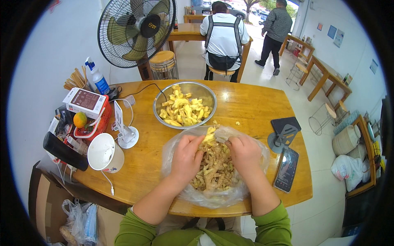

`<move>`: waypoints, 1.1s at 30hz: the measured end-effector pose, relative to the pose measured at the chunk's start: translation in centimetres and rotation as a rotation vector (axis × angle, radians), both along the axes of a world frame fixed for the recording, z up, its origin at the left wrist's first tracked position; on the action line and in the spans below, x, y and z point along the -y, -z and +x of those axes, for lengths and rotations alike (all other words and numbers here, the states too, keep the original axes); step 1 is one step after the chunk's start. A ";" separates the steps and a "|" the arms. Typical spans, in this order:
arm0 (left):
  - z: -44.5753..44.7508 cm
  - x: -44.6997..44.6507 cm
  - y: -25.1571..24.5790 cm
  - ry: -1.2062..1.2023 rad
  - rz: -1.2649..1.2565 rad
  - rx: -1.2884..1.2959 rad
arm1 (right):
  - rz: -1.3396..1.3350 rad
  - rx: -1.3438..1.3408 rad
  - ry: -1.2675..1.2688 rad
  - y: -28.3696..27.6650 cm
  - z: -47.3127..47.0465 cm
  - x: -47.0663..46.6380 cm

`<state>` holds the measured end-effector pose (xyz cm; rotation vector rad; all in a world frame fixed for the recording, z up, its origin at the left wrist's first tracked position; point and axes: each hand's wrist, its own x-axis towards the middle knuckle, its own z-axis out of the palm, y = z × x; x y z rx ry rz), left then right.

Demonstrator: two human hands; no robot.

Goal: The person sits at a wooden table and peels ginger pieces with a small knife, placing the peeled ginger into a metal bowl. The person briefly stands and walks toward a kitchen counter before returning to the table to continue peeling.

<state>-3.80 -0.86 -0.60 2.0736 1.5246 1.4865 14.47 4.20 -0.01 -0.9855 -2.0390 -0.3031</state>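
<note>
My left hand [187,158] grips a knobbly piece of ginger root [210,136], its upper part pale yellow and peeled. Opposite it, my right hand [245,153] is closed around a small thin tool [227,140], mostly hidden by the fingers, its tip close to the ginger. Beneath both hands, a clear plastic bag [215,200] lies spread on the table, holding a heap of brown unpeeled ginger [215,172] and scraps. Just beyond the bag, a stainless steel bowl [212,107] contains several peeled yellow ginger pieces [184,107].
On the wooden table [252,104], a phone [286,169] and a phone stand [281,138] are at right. A white paper bucket [104,153], white stand [126,135] and red basket [101,118] crowd the left. A fan [137,30] stands behind; two people are beyond.
</note>
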 end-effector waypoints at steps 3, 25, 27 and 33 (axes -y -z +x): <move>-0.1 -0.2 0.3 0.006 0.005 0.029 | -0.145 -0.018 -0.094 -0.3 0.4 0.5; 2.4 0.0 1.3 0.379 -0.572 0.855 | -0.456 -0.229 -0.147 -0.5 -0.7 2.2; 2.2 -0.1 1.3 0.361 -0.603 0.871 | -0.454 -0.206 -0.150 -0.7 -0.6 2.4; 1.7 -0.5 1.0 0.286 -0.569 1.003 | -0.528 -0.188 -0.199 -1.1 -0.5 2.8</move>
